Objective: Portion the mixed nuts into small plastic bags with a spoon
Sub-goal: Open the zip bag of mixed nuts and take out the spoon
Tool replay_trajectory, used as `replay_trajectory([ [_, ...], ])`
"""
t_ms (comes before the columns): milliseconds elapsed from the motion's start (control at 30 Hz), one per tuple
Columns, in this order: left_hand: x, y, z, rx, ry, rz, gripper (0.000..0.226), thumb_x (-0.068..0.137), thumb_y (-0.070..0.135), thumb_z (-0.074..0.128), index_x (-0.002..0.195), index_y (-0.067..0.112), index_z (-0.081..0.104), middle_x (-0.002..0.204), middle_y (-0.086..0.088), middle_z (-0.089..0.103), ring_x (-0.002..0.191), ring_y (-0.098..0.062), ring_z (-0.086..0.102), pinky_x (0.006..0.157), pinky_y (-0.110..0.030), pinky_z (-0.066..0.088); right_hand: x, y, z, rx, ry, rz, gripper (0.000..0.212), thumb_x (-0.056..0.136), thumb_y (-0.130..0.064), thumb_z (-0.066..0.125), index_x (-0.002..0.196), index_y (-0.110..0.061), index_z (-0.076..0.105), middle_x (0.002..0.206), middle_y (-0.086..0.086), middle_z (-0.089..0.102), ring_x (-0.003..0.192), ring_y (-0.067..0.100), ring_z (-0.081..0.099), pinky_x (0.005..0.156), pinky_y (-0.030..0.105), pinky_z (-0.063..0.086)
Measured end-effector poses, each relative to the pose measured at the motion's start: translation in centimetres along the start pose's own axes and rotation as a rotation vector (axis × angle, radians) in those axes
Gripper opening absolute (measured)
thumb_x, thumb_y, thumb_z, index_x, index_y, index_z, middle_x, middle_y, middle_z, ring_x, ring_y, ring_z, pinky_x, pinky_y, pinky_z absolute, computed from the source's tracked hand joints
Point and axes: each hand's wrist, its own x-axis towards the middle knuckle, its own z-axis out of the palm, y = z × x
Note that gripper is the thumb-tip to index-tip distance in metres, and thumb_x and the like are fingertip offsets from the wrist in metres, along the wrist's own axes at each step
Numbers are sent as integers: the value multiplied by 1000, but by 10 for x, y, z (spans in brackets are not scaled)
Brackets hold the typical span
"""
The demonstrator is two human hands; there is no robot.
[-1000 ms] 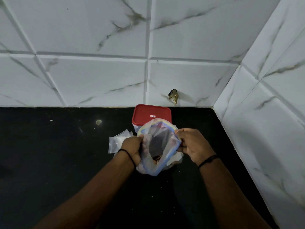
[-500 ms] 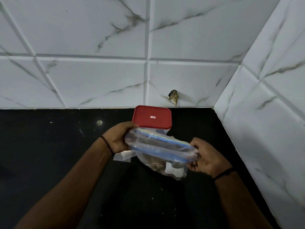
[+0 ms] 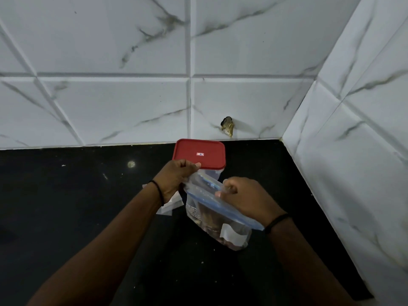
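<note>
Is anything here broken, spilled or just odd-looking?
One thing: a ragged dark hole with brownish residue breaks the white wall tile just above the countertop, behind the red-lidded container. Pale specks dot the counter. The zip bag, held by both hands, looks intact.

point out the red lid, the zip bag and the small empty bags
red lid (image 3: 198, 153), head view, middle of its top
zip bag (image 3: 212, 215), head view, clear side below the blue zip strip
small empty bags (image 3: 169, 207), head view, the part showing beneath the left wrist
</note>
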Motion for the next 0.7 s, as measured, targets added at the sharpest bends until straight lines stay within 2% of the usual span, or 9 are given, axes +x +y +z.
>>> replay_trajectory([
  [67, 0, -4, 4, 245, 223, 106, 26, 84, 32, 71, 98, 14, 58, 91, -2, 60, 80, -16, 59, 65, -25, 51, 7, -4, 11, -84, 105, -13, 30, 93, -35, 57, 77, -10, 63, 70, 7, 61, 62, 17, 57, 68, 46, 54],
  [133, -8, -16, 8, 553, 477, 178, 44, 80, 43, 71, 112, 19, 52, 107, -1, 53, 91, -16, 57, 76, -30, 54, 11, -4, 15, -39, 222, 7, 26, 95, -29, 56, 77, -12, 64, 69, 4, 63, 64, 18, 60, 66, 45, 54],
  [167, -15, -23, 11, 556, 491, 152, 48, 78, 46, 70, 113, 20, 50, 109, -3, 53, 91, -17, 58, 77, -34, 55, 11, -5, 15, 6, 265, 25, 22, 96, -27, 57, 79, -15, 65, 70, 0, 64, 65, 15, 61, 65, 40, 55],
  [233, -33, -32, 23, 273, 347, -12, 43, 83, 41, 69, 111, 15, 51, 104, -9, 61, 81, -17, 63, 67, -33, 58, 11, -8, 14, 103, 327, 64, 11, 95, -26, 59, 86, -21, 64, 76, -8, 65, 69, 9, 62, 61, 27, 53],
  [267, -40, -36, 31, 123, 260, -120, 38, 88, 35, 67, 113, 10, 53, 99, -10, 64, 73, -17, 63, 60, -29, 56, 10, -10, 15, 127, 348, 82, 8, 94, -26, 61, 88, -23, 63, 78, -9, 66, 71, 8, 62, 62, 25, 52],
  [333, -46, -47, 45, -33, 220, -250, 34, 93, 29, 62, 116, 4, 58, 95, -13, 67, 68, -20, 64, 56, -28, 54, 9, -12, 18, 140, 370, 110, 8, 93, -30, 63, 87, -25, 60, 77, -8, 67, 71, 8, 64, 65, 29, 55],
  [467, -46, -53, 56, -284, 291, -306, 20, 95, 19, 58, 110, 6, 59, 99, -17, 69, 86, -31, 69, 72, -42, 59, 4, -16, 23, 119, 405, 106, 12, 93, -34, 62, 84, -26, 60, 74, -9, 65, 68, 6, 63, 67, 31, 58],
  [533, -44, -45, 55, -397, 277, -324, 14, 94, 14, 57, 107, 10, 60, 101, -16, 69, 92, -31, 67, 72, -42, 57, 2, -19, 24, 76, 405, 119, 14, 93, -30, 61, 81, -25, 60, 72, -8, 63, 65, 7, 62, 65, 31, 58],
  [700, -35, -28, 60, -556, 255, -293, 16, 97, 9, 50, 107, 7, 62, 94, -14, 69, 88, -29, 65, 71, -42, 54, 2, -24, 22, 104, 462, 116, 20, 92, -30, 63, 75, -22, 69, 69, -8, 65, 62, 8, 61, 59, 27, 54],
])
